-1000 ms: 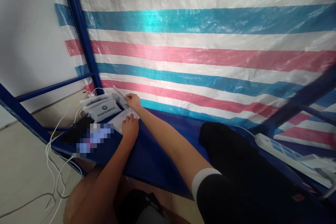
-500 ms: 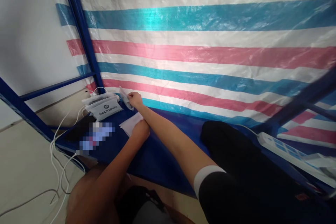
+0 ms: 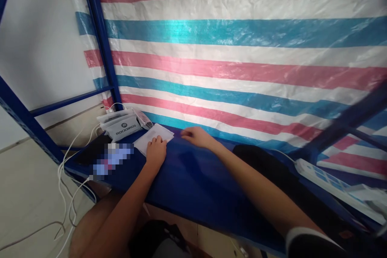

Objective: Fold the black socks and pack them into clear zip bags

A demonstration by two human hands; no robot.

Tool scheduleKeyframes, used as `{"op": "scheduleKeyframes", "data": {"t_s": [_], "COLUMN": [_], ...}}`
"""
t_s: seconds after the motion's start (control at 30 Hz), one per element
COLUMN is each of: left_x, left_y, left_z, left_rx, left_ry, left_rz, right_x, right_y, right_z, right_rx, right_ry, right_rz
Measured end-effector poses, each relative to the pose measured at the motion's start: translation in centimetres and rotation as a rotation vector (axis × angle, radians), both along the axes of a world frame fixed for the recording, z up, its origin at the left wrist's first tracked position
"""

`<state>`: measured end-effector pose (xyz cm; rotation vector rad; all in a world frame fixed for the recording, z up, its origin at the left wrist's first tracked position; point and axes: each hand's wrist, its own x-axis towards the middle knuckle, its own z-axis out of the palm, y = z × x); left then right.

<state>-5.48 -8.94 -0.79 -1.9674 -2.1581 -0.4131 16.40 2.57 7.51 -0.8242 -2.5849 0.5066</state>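
Observation:
A flat whitish pouch [image 3: 155, 131] lies on the blue board [image 3: 193, 181], ahead of me and left of centre. My left hand [image 3: 156, 151] rests on its near right edge with bent fingers pressed on it; the fingertips' undersides are hidden. To the right of the pouch, my right hand [image 3: 196, 136] hovers over the board, apart from everything. Its fingers are loosely curled together with nothing visible in them, slightly blurred. Behind the flat pouch, a small translucent packet [image 3: 144, 118] leans against the standing grey ROCKBROS pouch [image 3: 125, 126].
A pixelated phone-like object [image 3: 111, 161] and a dark flat item [image 3: 93, 149] lie at left. White cables [image 3: 60, 177] hang over the left edge. At right are black cloth [image 3: 256, 161] and a white power strip [image 3: 329, 183]. A striped sheet [image 3: 226, 60] hangs behind, between blue posts [image 3: 102, 44].
My right hand has let go of the small packet beside the ROCKBROS pouch and moved right. The flat pouch now lies more in view under my left hand, which has shifted slightly left.

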Motion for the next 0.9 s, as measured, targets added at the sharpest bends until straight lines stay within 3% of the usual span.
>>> {"op": "scheduleKeyframes", "data": {"t_s": [0.1, 0.17, 0.2, 0.3, 0.5, 0.63, 0.8, 0.9], "left_x": [-0.2, -0.2, -0.2, -0.2, -0.4, 0.0, 2.4, 4.6], "left_y": [-0.3, -0.6, -0.9, -1.4, -1.9, -2.0, -3.2, -5.2], "left_z": [0.0, -0.2, -0.3, -0.7, -1.5, -1.3, 0.4, 1.6], "left_rx": [0.012, 0.025, 0.033, 0.057, 0.099, 0.179, 0.308, 0.348], "left_ry": [-0.003, -0.015, -0.022, -0.025, -0.014, -0.038, -0.118, -0.163], "left_rz": [0.037, 0.063, 0.073, 0.074, 0.06, 0.039, -0.262, -0.445], "right_x": [11.5, 17.3, 19.4, 23.0, 25.7, 26.8, 24.5, 20.1], "right_y": [-1.4, -2.7, -3.4, -4.8, -5.6, -6.2, -7.3, -9.6], "right_z": [-2.9, -5.2, -6.3, -8.1, -8.0, -7.2, -3.0, 0.4], "right_rx": [0.17, 0.224, 0.215, 0.143, -0.041, -0.062, 0.122, 0.179], "right_ry": [-0.23, -0.316, -0.322, -0.18, 0.084, 0.236, 0.3, 0.286], "right_rz": [-0.458, -0.7, -0.757, -0.756, -0.787, -0.782, -0.791, -0.564]}}
